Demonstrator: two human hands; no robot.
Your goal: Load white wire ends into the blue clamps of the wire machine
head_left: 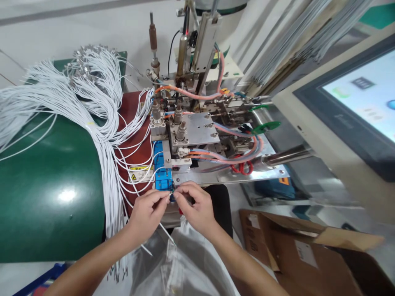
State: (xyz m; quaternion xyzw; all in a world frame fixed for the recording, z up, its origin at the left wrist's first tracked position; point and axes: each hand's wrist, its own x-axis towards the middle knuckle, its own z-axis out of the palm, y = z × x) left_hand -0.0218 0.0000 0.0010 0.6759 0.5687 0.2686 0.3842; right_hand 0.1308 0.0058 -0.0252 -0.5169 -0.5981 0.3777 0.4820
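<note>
Both forearms reach in from the lower edge and meet at the front of the machine. The left hand (147, 210) pinches a thin white wire (165, 231) between thumb and forefinger, its other fingers curled under; the right hand (195, 205) faces it, fingertips closed narrowly on a small dark part (172, 196), possibly a connector, though it is too small to tell. The part sits just below the blue fixture (162, 177) at the machine's front edge. The wire trails down and right from the left hand. A large bundle of white wires (92, 107) drapes over a green curved cover (46, 185) on the left. A touchscreen panel (354, 102) stands to the right, an open cardboard box (302, 255) lies below it, and a clear plastic bag (182, 263) hangs beneath the hands.
</note>
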